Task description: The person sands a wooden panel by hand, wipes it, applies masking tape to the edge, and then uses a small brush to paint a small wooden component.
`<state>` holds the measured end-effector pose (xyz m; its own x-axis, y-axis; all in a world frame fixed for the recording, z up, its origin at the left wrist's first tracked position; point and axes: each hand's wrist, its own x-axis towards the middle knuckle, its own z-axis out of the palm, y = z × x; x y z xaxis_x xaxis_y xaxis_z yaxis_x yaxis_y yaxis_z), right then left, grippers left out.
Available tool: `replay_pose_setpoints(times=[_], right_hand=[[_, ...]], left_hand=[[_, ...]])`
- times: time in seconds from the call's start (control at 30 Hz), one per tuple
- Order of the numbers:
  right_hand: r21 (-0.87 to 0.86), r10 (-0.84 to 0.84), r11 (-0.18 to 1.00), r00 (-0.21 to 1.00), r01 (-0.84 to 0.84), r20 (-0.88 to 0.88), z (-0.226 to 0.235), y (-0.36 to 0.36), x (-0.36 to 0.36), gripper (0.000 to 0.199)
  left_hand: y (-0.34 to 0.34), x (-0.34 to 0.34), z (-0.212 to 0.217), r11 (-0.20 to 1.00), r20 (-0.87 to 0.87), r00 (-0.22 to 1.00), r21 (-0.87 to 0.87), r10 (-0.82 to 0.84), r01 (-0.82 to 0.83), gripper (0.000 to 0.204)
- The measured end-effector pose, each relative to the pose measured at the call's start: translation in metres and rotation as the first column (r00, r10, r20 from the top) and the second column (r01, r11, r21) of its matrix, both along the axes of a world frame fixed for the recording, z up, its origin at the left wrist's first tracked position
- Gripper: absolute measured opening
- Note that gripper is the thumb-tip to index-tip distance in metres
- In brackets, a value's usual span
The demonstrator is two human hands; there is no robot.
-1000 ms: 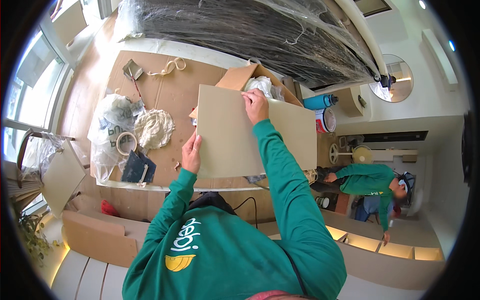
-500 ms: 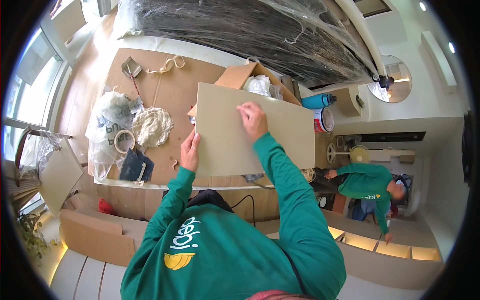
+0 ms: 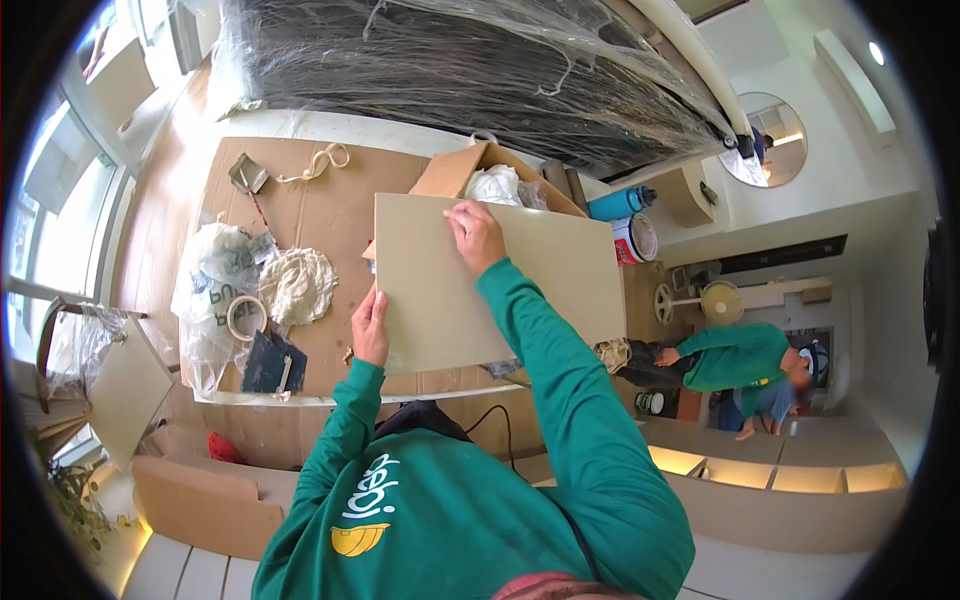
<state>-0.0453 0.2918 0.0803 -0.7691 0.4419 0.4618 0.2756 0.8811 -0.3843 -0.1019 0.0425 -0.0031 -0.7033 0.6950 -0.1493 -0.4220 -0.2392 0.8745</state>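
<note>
Your left hand (image 3: 371, 325) grips the left edge of the large, flat, pale beige rectangular tile (image 3: 500, 275), fingers curled round its rim, while your right hand (image 3: 477, 234) lies on the tile's upper face with fingers bent and pressing down near the top edge; whether that hand wraps over the edge or only presses flat, the picture does not settle. The tile is held in front of you, above a brown cardboard sheet (image 3: 330, 215) spread over the work surface, and its far edge overlaps an open brown cardboard box (image 3: 455, 172) that holds crumpled white wrapping. To your left on the cardboard sheet lie a bundled clear plastic bag (image 3: 208, 290), a roll of beige tape (image 3: 246, 317) just beside it, a crumpled off-white cloth (image 3: 298, 284), and a dark trowel-like flat tool (image 3: 272, 364) near the sheet's front edge. Farther back on the sheet sit a small metal scraper (image 3: 246, 174) and a loop of pale strap (image 3: 322, 161). Beyond the sheet, a big dark slab wrapped in clear plastic film (image 3: 470, 70) runs across the top of the view. To your right, past the tile, stand a blue cylinder (image 3: 618, 203) and a white bucket (image 3: 636, 238), and farther right another person in a green top (image 3: 735, 355) bends over the floor, well apart from you.
</note>
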Motion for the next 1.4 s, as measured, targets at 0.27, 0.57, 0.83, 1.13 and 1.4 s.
replay_pose_setpoints(times=[0.27,0.57,0.83,1.13,1.4], right_hand=[[-0.016,0.079,0.997,0.996,-0.08,-0.035,-0.008,-0.048,-0.016,0.011],[-0.047,-0.069,0.996,0.997,0.07,0.018,0.003,-0.007,0.019,0.011],[-0.023,-0.078,0.997,0.996,0.079,0.047,0.007,0.001,0.009,0.011],[-0.258,0.18,0.954,0.981,-0.155,0.076,0.036,-0.109,0.047,0.01],[-0.494,-0.585,0.724,0.808,0.481,-0.071,0.024,-0.192,0.241,0.016]], left_hand=[[-0.003,-0.003,0.006,1.0,-0.015,1.0,0.01,0.0,0.0,0.051],[-0.006,-0.002,-0.001,0.998,-0.035,0.998,-0.02,-0.053,0.052,0.053],[-0.001,-0.004,0.005,1.0,-0.033,0.999,0.002,-0.003,0.003,0.051],[-0.004,-0.005,-0.012,0.999,0.021,0.999,0.017,-0.039,0.039,0.05],[-0.043,-0.036,-0.035,0.963,0.128,0.985,-0.229,-0.114,0.142,0.051]])
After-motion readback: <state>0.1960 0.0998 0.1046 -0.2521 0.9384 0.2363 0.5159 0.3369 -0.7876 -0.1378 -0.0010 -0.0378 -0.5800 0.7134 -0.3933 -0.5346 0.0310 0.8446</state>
